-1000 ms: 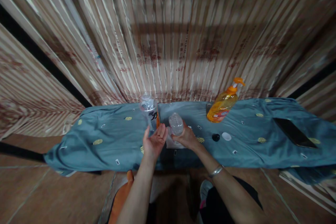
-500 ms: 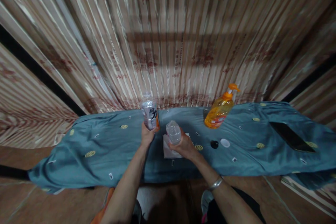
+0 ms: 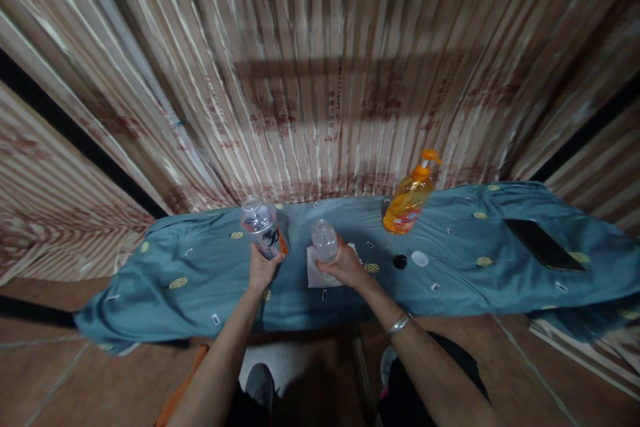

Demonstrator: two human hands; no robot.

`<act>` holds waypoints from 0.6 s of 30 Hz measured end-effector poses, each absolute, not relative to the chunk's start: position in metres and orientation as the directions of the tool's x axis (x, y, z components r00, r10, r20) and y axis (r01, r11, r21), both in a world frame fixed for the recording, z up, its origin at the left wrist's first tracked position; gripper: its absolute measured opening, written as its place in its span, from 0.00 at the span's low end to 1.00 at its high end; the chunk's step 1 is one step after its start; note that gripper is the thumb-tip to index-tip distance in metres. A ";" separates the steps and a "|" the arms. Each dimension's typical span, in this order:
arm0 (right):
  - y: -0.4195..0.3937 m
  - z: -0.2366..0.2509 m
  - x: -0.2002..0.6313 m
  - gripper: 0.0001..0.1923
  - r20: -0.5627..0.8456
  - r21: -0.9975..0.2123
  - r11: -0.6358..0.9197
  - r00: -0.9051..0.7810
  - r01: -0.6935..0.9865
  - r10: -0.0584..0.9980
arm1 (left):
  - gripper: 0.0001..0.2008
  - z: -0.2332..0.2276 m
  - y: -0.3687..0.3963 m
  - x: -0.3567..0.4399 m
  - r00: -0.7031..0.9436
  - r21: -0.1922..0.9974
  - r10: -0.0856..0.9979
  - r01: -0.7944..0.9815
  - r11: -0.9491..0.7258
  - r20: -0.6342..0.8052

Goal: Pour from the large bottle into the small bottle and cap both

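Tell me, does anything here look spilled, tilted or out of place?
No spill shows. The labelled bottle in the left hand tilts left. A black cap and a white cap lie loose on the blue cloth, away from both bottles.

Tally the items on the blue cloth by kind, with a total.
Clear plastic bottles: 2, a labelled one in the left hand, a small one in the right hand
Orange pump dispenser bottle: 1
Loose caps: 2, black and white
White paper sheet: 1
Flat black phone-like slab: 1
Total: 7
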State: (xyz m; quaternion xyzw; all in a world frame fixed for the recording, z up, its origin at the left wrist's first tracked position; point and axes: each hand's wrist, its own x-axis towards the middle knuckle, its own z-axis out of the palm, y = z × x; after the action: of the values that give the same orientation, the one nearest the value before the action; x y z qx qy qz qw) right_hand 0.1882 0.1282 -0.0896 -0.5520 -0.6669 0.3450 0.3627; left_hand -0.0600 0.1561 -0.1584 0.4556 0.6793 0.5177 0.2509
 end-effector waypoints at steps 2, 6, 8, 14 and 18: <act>0.130 -0.092 0.189 0.32 0.106 -0.862 0.159 -0.135 0.482 0.985 | 0.20 -0.159 0.155 -0.061 -0.451 0.934 0.883 0.355 0.042 0.132; 0.131 -0.095 0.190 0.32 0.103 -0.867 0.155 -0.134 0.473 0.986 | 0.26 -0.158 0.152 -0.060 -0.436 0.944 0.887 0.328 -0.003 0.155; 0.130 -0.094 0.190 0.32 0.098 -0.873 0.149 -0.133 0.464 0.986 | 0.40 -0.157 0.143 -0.059 -0.456 0.952 0.877 0.306 -0.008 0.154; 0.130 -0.088 0.192 0.31 0.132 -0.897 0.178 -0.140 0.405 0.981 | 0.44 -0.144 0.083 -0.046 -0.541 0.964 0.821 0.261 -0.041 0.182; 0.135 -0.089 0.193 0.32 0.088 -0.948 0.145 -0.204 0.283 0.975 | 0.43 -0.132 0.072 -0.010 -0.331 0.956 0.914 0.245 -0.158 0.236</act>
State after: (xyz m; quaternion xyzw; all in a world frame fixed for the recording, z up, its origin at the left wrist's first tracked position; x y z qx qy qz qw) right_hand 0.1929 0.1355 -0.0888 -0.4890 -0.6431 0.4342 0.3985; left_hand -0.0102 0.0715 -0.1323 0.4997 0.5798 0.5739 0.2911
